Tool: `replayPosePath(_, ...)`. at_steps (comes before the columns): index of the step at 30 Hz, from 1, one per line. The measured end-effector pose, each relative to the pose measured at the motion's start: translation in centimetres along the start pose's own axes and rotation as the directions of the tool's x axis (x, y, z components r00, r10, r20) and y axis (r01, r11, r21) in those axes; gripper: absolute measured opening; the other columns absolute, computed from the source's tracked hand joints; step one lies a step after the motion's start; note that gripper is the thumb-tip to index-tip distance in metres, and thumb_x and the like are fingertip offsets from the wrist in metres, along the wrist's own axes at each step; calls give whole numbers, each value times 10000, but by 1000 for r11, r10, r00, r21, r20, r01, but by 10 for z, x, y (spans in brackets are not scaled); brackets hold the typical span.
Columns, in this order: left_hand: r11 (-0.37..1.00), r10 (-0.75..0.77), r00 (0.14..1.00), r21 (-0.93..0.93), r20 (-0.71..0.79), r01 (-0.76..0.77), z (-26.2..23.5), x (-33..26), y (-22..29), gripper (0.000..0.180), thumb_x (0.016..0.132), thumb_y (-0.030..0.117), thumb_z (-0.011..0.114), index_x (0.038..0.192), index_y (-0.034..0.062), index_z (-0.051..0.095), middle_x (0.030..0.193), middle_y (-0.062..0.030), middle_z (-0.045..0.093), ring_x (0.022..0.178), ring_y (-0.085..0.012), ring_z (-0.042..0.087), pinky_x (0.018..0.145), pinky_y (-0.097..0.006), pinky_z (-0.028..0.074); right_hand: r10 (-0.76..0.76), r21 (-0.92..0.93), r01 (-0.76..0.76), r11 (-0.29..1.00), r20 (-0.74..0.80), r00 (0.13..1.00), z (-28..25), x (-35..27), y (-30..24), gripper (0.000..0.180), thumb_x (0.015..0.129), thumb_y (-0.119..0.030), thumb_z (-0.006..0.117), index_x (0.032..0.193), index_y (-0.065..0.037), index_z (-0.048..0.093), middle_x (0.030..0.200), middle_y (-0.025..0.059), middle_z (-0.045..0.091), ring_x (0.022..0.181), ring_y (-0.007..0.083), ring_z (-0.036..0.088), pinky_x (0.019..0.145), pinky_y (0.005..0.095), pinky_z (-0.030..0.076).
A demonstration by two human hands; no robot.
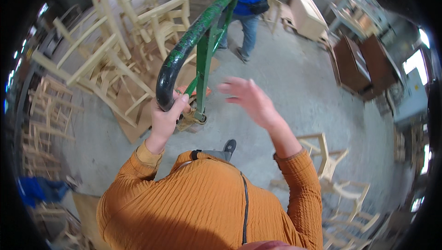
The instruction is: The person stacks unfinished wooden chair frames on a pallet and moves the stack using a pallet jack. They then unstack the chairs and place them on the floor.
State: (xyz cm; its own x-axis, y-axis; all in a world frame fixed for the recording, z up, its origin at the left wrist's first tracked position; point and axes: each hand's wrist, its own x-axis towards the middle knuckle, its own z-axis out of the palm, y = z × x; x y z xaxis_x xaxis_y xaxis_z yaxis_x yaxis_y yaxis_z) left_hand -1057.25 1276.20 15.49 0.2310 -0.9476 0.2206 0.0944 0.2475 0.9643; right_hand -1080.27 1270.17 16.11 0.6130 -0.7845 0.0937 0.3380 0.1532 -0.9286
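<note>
A green metal handle (195,29) with worn paint and a black bend rises in front of me; it looks like a pallet jack's. My left hand (169,112) is closed round the lower black end of its loop. Below that hand, the handle's straight green bar (203,66) runs down to a dirty metal base (189,122), partly hidden by the hand and bar. My right hand (251,100) hangs in the air to the right of the bar, slightly blurred. Its fingers are stretched out, with nothing in them, apart from the handle.
Unfinished wooden chair frames (108,52) are piled on a brown sheet (126,121) at the left. Another person (251,1) in blue stands ahead. More chair frames (324,158) stand at my right, and brown cabinets (363,61) farther right. Grey concrete floor (294,84) lies between.
</note>
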Motion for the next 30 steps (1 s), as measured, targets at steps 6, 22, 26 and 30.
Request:
replayPosePath(6,988,126,992,86,15,-127,96,15,-10,228,776,50,633,998,10,600,901,-24,637,824,-105,593,738,-267,481,86,183,-151,971,322,943,5,62,-25,667,884,-544,414,1268,0,439,1272,140,512,1149,223,478,982,361,367)
replayPosePath(22,799,8,936,560,353,-218,351,112,-125,530,800,473,635,994,-13,552,907,-140,564,879,-309,554,762,-392,452,235,176,-256,951,132,963,-291,39,-120,162,823,-150,576,880,-71,447,560,2,412,561,148,447,726,335,426)
replayPosePath(26,575,-61,961,796,271,-188,387,116,-141,564,817,422,613,1135,-31,502,1245,-150,421,1187,-308,344,978,-435,310,318,240,-337,910,116,941,-376,47,-118,104,828,-93,547,834,-91,444,554,-18,396,534,143,434,737,353,434)
replayPosePath(30,463,-137,990,886,30,37,383,72,-198,582,801,386,631,1197,-15,484,1262,-151,410,1180,-324,372,981,-448,332,342,240,-366,899,133,930,-418,60,-120,99,815,-86,535,801,-99,437,538,-19,389,521,148,435,722,353,430)
